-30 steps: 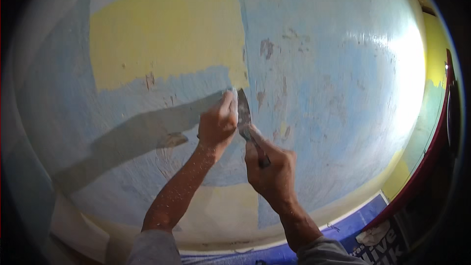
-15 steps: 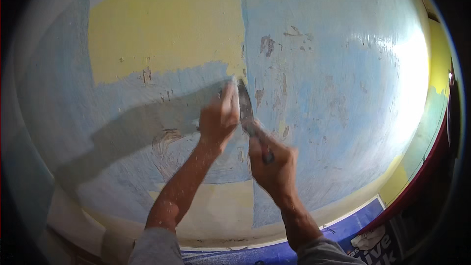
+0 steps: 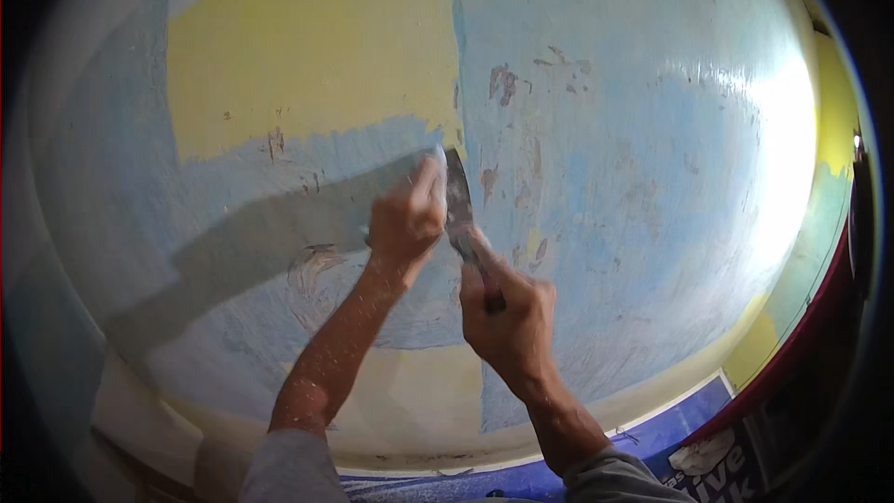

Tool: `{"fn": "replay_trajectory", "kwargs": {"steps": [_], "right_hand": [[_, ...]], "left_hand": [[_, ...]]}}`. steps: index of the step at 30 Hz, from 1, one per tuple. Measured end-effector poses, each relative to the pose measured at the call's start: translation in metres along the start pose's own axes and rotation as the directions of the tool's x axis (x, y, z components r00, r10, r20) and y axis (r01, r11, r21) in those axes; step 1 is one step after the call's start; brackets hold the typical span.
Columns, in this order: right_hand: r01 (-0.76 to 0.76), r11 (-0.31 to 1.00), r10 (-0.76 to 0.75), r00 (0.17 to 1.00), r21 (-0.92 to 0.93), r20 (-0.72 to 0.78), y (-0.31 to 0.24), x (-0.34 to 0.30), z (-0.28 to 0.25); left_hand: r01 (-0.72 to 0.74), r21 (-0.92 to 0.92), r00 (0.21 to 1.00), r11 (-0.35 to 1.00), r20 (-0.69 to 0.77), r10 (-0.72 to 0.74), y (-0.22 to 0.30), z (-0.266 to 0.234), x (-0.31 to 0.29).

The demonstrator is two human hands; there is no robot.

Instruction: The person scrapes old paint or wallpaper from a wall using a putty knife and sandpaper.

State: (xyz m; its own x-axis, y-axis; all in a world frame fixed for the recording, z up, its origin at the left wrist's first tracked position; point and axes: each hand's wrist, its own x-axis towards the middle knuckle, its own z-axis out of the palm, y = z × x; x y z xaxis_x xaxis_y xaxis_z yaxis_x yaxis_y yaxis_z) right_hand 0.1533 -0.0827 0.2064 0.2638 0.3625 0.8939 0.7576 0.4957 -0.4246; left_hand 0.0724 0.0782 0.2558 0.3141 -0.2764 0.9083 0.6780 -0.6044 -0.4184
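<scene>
My right hand (image 3: 510, 312) is wrapped round the dark handle of a putty knife (image 3: 459, 196), whose metal blade points up the wall (image 3: 596, 196). Just left of the blade, my left hand (image 3: 407, 219) is closed with its fingers pointing upward. A thin pale edge shows at its fingertips and a small pale bit by its wrist side; what it grips I cannot make out. Both hands are close together at the lower corner of a yellow painted patch (image 3: 317, 47). White specks dot my left forearm.
The wall has blue and yellow paint, with brown chipped marks (image 3: 503, 84) and a scraped patch (image 3: 312, 279). Bright glare lies at right. Along the bottom runs a blue sheet (image 3: 670, 424), with a dark red edge (image 3: 801, 335) and a dark printed item (image 3: 712, 466) at lower right.
Both hands have shifted slightly left, and the putty knife with them. Its blade now shows more of its face beside my left fingertips.
</scene>
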Motion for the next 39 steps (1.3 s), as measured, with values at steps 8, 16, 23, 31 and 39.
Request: {"fn": "replay_trajectory", "kwargs": {"steps": [8,16,23,31,39], "right_hand": [[-0.029,1.000,0.029,1.000,-0.005,0.005,-0.007,0.012,0.000],[-0.116,0.992,0.116,0.993,-0.044,0.005,0.011,-0.034,-0.007],[-0.126,0.991,0.127,0.992,-0.035,0.008,0.005,-0.027,-0.016],[-0.168,0.984,0.171,0.984,-0.062,0.055,0.000,-0.023,-0.022],[-0.023,1.000,0.023,0.999,-0.007,-0.036,0.013,-0.011,-0.013]], "left_hand": [[-0.012,-0.014,1.000,1.000,-0.027,0.011,-0.009,0.003,0.011],[-0.047,0.015,0.994,0.999,0.100,0.046,0.022,0.002,-0.024],[-0.078,0.008,0.997,0.997,0.025,0.077,0.025,0.001,-0.015],[-0.015,-0.008,1.000,1.000,0.022,0.016,0.034,-0.005,-0.010],[0.010,-0.005,1.000,1.000,-0.005,-0.010,0.021,0.010,-0.005]]}}
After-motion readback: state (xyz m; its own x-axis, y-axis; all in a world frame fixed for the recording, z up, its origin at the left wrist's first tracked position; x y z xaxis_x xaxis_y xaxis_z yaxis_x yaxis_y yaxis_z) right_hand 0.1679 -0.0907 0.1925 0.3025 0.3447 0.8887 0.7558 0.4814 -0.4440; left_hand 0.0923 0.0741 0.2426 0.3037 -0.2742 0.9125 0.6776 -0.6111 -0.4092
